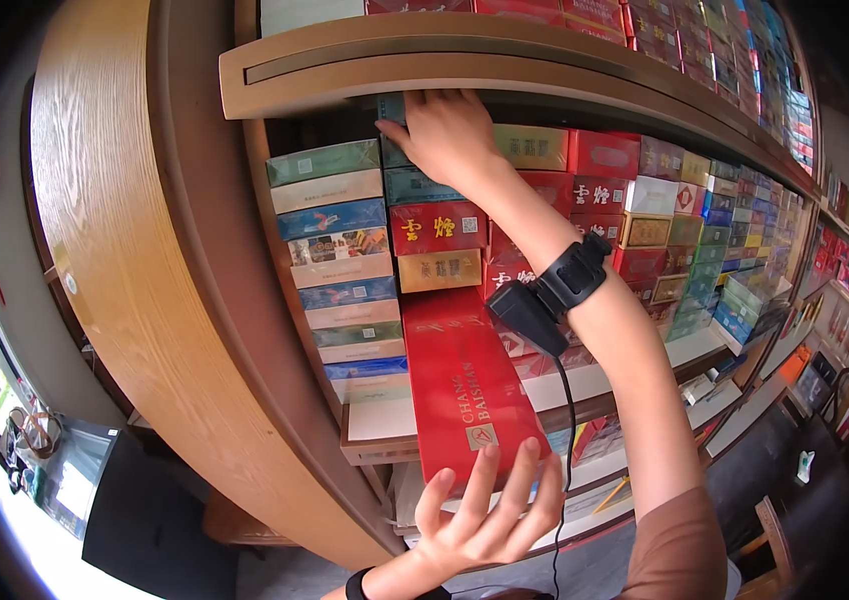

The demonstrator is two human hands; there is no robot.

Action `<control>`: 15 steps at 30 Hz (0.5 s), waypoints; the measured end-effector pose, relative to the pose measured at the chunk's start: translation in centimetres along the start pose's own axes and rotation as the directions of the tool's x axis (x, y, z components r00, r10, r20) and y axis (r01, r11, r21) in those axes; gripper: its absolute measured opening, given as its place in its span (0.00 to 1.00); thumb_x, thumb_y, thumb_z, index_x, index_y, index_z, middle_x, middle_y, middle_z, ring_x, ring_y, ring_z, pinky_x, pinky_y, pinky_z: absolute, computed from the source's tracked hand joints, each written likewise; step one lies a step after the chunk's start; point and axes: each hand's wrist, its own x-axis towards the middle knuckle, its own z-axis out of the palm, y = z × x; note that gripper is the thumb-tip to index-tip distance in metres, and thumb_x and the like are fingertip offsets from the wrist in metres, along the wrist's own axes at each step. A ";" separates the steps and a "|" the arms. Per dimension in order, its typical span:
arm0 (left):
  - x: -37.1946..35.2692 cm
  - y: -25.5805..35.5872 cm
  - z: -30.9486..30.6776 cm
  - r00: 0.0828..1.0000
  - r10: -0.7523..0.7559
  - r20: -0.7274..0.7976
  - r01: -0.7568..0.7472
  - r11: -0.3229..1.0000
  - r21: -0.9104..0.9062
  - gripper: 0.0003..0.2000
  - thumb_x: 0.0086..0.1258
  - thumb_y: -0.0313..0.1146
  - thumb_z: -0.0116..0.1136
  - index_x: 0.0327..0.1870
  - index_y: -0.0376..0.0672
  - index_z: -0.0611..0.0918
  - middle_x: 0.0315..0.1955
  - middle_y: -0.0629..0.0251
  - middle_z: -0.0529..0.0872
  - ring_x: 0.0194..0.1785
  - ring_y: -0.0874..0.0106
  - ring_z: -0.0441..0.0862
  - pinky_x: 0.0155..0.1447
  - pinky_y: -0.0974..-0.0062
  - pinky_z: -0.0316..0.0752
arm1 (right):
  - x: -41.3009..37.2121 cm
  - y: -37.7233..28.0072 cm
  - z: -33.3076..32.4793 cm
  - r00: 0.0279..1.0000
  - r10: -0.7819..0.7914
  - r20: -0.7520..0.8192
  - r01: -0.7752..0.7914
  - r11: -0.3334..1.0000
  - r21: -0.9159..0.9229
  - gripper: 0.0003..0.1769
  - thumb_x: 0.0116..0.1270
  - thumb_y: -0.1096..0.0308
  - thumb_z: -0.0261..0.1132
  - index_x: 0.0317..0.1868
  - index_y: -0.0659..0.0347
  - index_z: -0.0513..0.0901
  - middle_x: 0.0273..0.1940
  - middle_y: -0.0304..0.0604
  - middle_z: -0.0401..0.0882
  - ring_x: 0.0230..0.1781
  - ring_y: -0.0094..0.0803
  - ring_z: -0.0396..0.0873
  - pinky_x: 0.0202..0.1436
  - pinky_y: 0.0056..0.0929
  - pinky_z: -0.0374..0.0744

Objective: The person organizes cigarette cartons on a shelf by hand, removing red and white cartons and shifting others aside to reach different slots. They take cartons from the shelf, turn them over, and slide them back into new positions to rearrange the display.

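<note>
A red carton marked CHANG BAISHAN (470, 375) juts out toward me from a shelf of stacked cigarette cartons. Spread fingers of my left hand (490, 520) touch its near end, not wrapped around it. Higher up, my right hand (443, 140) reaches in under the upper shelf board, over a teal carton (395, 152). Its thumb stands apart from the stretched fingers, whose tips are partly hidden beneath the board. Below that hand, a teal carton (425, 186), a red carton with yellow characters (437, 228) and a gold carton (440, 270) are stacked above the jutting one.
The upper shelf board (445, 55) overhangs the cartons. At left stand a stack of green, white and blue cartons (340, 220) and a wooden panel (115, 250). More carton stacks (665, 210) fill the right. A black device (525, 312) on my right wrist trails a cable (572, 420).
</note>
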 end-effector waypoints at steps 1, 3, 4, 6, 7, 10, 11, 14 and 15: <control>0.5 -0.1 0.2 0.998 -0.017 -0.053 0.016 1.000 -0.008 0.09 0.58 0.43 0.57 0.40 0.60 0.82 0.43 0.80 0.84 0.47 0.73 0.78 0.59 0.61 0.61 | -0.1 0.0 -0.1 1.000 -0.006 0.001 0.006 1.000 0.002 0.32 0.59 0.44 0.60 0.48 0.69 0.78 0.40 0.51 0.81 0.47 0.39 0.77 0.60 0.35 0.65; 1.6 0.0 0.8 0.995 -0.084 -0.050 0.084 0.996 -0.001 0.09 0.58 0.41 0.58 0.40 0.60 0.81 0.43 0.80 0.83 0.47 0.73 0.78 0.59 0.62 0.61 | -0.4 0.1 -0.6 0.998 -0.014 -0.060 0.016 0.999 0.048 0.31 0.58 0.46 0.62 0.46 0.70 0.78 0.39 0.50 0.80 0.45 0.39 0.77 0.57 0.34 0.68; 2.0 -0.1 1.1 0.989 -0.143 -0.049 0.143 0.990 0.004 0.09 0.58 0.40 0.59 0.40 0.60 0.81 0.44 0.81 0.83 0.47 0.73 0.78 0.60 0.62 0.61 | -0.4 0.1 -1.3 0.998 -0.015 -0.060 0.017 0.999 0.048 0.31 0.58 0.46 0.62 0.46 0.70 0.78 0.39 0.50 0.80 0.45 0.39 0.77 0.57 0.34 0.68; 2.1 -0.4 1.7 0.991 -0.135 0.002 0.135 0.991 0.012 0.10 0.59 0.42 0.59 0.41 0.61 0.80 0.45 0.82 0.83 0.49 0.72 0.77 0.60 0.63 0.62 | -1.0 -0.1 -3.1 0.984 -0.024 -0.178 0.046 0.992 0.119 0.28 0.56 0.49 0.65 0.42 0.69 0.77 0.36 0.48 0.79 0.41 0.39 0.77 0.51 0.34 0.71; 1.9 -0.2 2.1 0.993 -0.114 -0.036 0.115 0.992 0.046 0.10 0.59 0.42 0.58 0.42 0.61 0.79 0.45 0.81 0.83 0.50 0.72 0.76 0.60 0.63 0.62 | -1.6 -0.4 -4.3 0.990 0.001 -0.140 0.024 0.983 0.180 0.24 0.55 0.52 0.66 0.38 0.68 0.77 0.33 0.46 0.77 0.38 0.39 0.76 0.47 0.34 0.72; 1.6 -0.3 2.4 1.000 -0.005 0.003 0.005 0.991 0.135 0.11 0.60 0.44 0.56 0.43 0.61 0.78 0.47 0.81 0.83 0.52 0.71 0.75 0.61 0.62 0.61 | -2.0 -0.3 -4.9 0.958 0.011 -0.288 0.057 0.972 0.228 0.21 0.55 0.53 0.66 0.36 0.66 0.77 0.31 0.46 0.76 0.37 0.39 0.76 0.47 0.35 0.72; 1.6 -0.4 2.8 1.000 -0.010 -0.029 0.014 0.989 0.148 0.10 0.61 0.44 0.55 0.43 0.62 0.78 0.47 0.81 0.82 0.53 0.72 0.75 0.62 0.61 0.61 | -1.9 -0.2 -4.6 0.953 0.020 -0.304 0.061 0.966 0.252 0.18 0.56 0.56 0.65 0.36 0.65 0.77 0.31 0.46 0.77 0.36 0.39 0.76 0.47 0.34 0.72; 1.8 -1.9 5.7 0.997 -0.068 -0.035 0.074 0.973 0.217 0.12 0.64 0.43 0.51 0.47 0.59 0.78 0.52 0.76 0.81 0.55 0.69 0.75 0.64 0.61 0.60 | -1.8 -0.3 -4.5 0.966 0.019 -0.257 0.044 0.970 0.239 0.17 0.57 0.58 0.65 0.36 0.64 0.77 0.31 0.46 0.77 0.36 0.39 0.76 0.48 0.34 0.72; 2.3 -2.7 6.9 0.996 -0.090 -0.029 0.094 0.981 0.169 0.15 0.62 0.41 0.52 0.50 0.54 0.79 0.54 0.68 0.79 0.58 0.65 0.73 0.64 0.61 0.59 | -1.7 -0.2 -4.5 0.968 0.020 -0.252 0.045 0.967 0.249 0.16 0.57 0.59 0.64 0.36 0.64 0.77 0.31 0.45 0.77 0.36 0.39 0.76 0.48 0.34 0.72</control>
